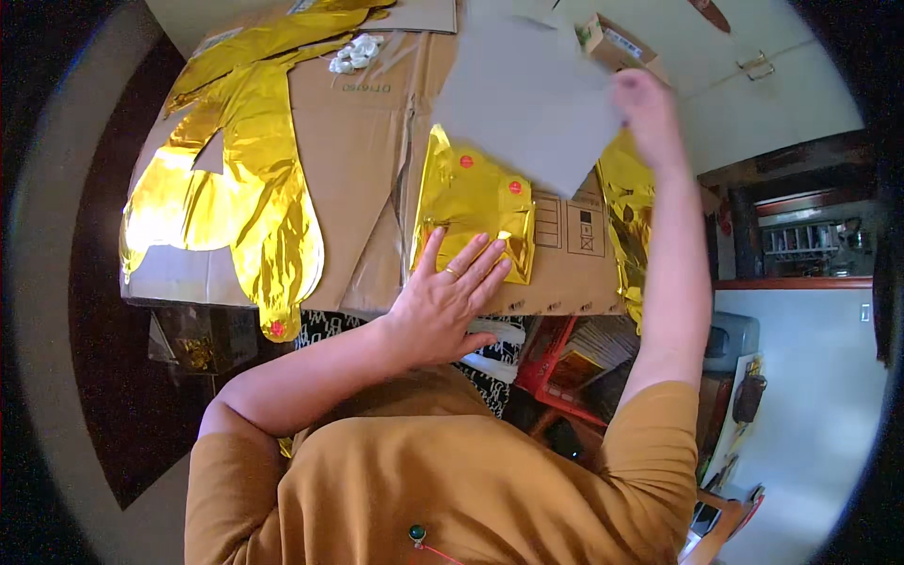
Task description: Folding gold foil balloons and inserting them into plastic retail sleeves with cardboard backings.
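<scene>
At centre frame, the left hand [450, 287] presses spread fingers on folded gold foil [474, 212]; upper right, the right hand [645, 104] pinches a grey card sheet [523, 99] over flattened cardboard [363, 160].

Folded foil piece [476, 212] was shiny gold with small red dots. Large foil balloon [240, 179] was gold too, red dot at its tail. Flattened cardboard [363, 179] was plain brown with dark printed marks. Sheet [527, 99] was flat grey. Shirt sleeve [650, 452] was mustard orange. Crate [556, 363] was red.
</scene>
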`<control>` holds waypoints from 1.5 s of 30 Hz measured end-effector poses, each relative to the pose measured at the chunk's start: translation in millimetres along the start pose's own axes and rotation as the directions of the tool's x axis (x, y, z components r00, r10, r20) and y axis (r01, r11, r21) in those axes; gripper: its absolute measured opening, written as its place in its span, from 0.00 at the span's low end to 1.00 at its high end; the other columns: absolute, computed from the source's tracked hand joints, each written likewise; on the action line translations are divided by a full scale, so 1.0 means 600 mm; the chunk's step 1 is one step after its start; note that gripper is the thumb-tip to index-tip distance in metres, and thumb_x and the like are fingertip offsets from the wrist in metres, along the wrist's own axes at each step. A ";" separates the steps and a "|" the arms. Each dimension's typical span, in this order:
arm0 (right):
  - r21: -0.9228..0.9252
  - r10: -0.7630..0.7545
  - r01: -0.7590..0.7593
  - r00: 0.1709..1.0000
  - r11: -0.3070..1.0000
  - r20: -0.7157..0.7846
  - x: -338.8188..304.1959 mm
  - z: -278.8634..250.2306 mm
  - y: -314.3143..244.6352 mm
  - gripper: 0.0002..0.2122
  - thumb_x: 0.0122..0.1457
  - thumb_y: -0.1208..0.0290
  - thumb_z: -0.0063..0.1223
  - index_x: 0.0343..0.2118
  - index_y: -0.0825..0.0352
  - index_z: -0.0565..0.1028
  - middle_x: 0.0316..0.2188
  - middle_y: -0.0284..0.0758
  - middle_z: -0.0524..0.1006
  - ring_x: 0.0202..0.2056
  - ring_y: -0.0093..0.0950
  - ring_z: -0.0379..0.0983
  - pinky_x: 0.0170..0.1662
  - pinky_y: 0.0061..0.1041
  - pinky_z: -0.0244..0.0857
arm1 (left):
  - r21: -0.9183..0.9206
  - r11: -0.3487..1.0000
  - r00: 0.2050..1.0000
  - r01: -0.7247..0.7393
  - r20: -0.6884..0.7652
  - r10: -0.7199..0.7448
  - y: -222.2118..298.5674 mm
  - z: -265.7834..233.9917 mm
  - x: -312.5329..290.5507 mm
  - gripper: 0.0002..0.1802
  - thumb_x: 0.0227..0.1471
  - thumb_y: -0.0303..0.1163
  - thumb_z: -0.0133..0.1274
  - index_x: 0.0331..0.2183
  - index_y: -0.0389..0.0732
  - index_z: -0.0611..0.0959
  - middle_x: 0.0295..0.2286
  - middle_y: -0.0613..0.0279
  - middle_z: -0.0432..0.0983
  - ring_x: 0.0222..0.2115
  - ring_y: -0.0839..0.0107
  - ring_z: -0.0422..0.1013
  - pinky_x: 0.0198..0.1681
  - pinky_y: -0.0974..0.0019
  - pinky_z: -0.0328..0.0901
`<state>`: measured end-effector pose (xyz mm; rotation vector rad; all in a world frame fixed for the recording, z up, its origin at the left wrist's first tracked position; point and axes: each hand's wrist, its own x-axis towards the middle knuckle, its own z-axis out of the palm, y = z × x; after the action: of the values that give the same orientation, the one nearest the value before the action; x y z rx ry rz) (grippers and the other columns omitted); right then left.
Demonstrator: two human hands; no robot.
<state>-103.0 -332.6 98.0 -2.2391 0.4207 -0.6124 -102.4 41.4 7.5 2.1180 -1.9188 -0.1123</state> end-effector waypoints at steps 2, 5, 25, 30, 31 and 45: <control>0.409 -0.017 0.068 0.992 0.910 -0.128 0.015 -0.050 -0.017 0.10 0.61 0.73 0.55 0.45 0.65 0.74 0.34 0.27 0.77 0.37 0.17 0.73 0.41 0.19 0.69 | -0.030 1.000 0.999 0.002 -0.034 -0.003 0.000 -0.005 -0.002 0.51 0.50 0.62 0.53 0.65 0.41 0.60 0.66 0.52 0.52 0.67 0.52 0.47 0.66 0.34 0.37; 0.605 0.110 -0.063 0.993 0.794 -0.041 -0.024 -0.084 -0.081 0.10 0.61 0.73 0.55 0.45 0.66 0.73 0.35 0.25 0.77 0.36 0.17 0.73 0.39 0.19 0.68 | -0.115 0.989 0.976 -0.091 -0.209 0.065 -0.004 -0.009 -0.010 0.45 0.49 0.56 0.57 0.62 0.41 0.66 0.62 0.52 0.58 0.63 0.50 0.55 0.64 0.37 0.47; -0.082 0.296 -0.288 0.949 0.954 0.108 -0.103 0.146 0.029 0.11 0.54 0.67 0.65 0.35 0.66 0.77 0.30 0.30 0.77 0.30 0.24 0.75 0.34 0.23 0.71 | -0.076 0.996 0.960 0.056 -0.270 -0.074 -0.046 0.013 0.041 0.31 0.51 0.47 0.58 0.55 0.46 0.73 0.54 0.51 0.66 0.59 0.49 0.58 0.64 0.39 0.49; 0.117 0.615 -0.708 0.673 0.696 0.412 -0.014 0.172 0.000 0.13 0.53 0.59 0.68 0.32 0.61 0.77 0.25 0.25 0.74 0.24 0.18 0.71 0.23 0.17 0.63 | -0.096 0.995 0.964 0.035 -0.261 -0.059 -0.053 0.010 0.041 0.31 0.51 0.46 0.58 0.55 0.46 0.74 0.55 0.52 0.65 0.59 0.49 0.58 0.64 0.40 0.49; 0.089 0.638 -0.731 0.643 0.677 0.424 -0.005 0.174 -0.005 0.14 0.52 0.58 0.69 0.31 0.60 0.77 0.23 0.24 0.73 0.23 0.17 0.70 0.21 0.16 0.61 | -0.098 0.994 0.964 0.037 -0.259 -0.062 -0.053 0.010 0.040 0.31 0.51 0.46 0.58 0.55 0.46 0.74 0.55 0.52 0.65 0.59 0.49 0.59 0.64 0.40 0.49; -0.069 0.127 -0.108 0.892 0.992 0.434 -0.164 0.139 -0.049 0.15 0.61 0.67 0.58 0.46 0.71 0.78 0.44 0.38 0.81 0.45 0.27 0.77 0.50 0.28 0.70 | -0.131 0.990 0.945 0.054 -0.313 -0.093 -0.053 0.012 0.040 0.31 0.51 0.48 0.59 0.54 0.46 0.76 0.54 0.53 0.68 0.59 0.50 0.61 0.64 0.40 0.50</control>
<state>-135.9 -217.7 41.2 -2.2858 0.3360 -0.0250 -70.6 19.3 -4.7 1.9873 -1.6063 0.0918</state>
